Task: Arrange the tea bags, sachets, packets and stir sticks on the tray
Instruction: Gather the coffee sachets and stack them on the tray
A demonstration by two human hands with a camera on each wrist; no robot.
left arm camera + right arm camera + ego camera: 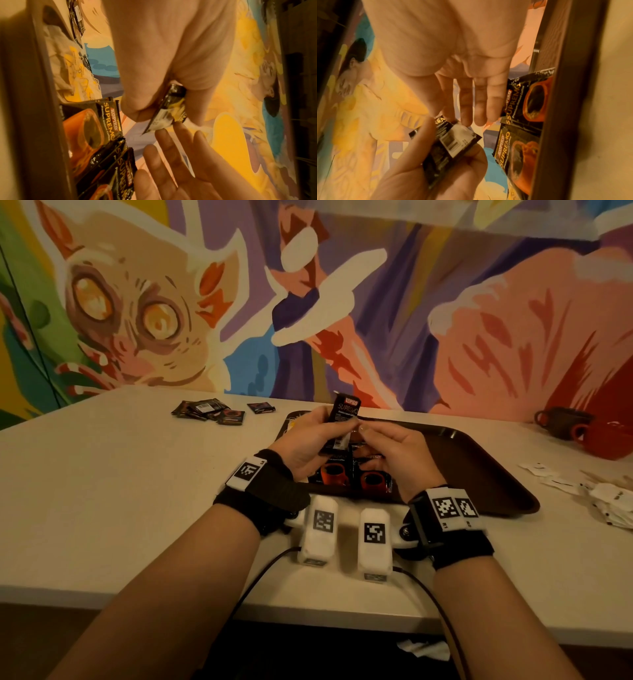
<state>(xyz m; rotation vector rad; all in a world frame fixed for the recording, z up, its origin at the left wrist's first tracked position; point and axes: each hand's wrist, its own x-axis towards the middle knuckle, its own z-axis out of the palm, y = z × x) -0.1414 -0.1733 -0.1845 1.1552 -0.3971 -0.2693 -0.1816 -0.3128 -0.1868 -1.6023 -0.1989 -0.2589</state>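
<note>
Left hand grips the coffee packet upright above the tray, right hand with straight fingers touching its edge; a loose handover could drop it onto the laid packets, scattering them.

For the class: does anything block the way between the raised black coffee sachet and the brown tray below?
Nothing visible does. The left hand holds the black Kopiko coffee sachet directly above the dark brown plastic tray, beside sachets already laid there.
</note>
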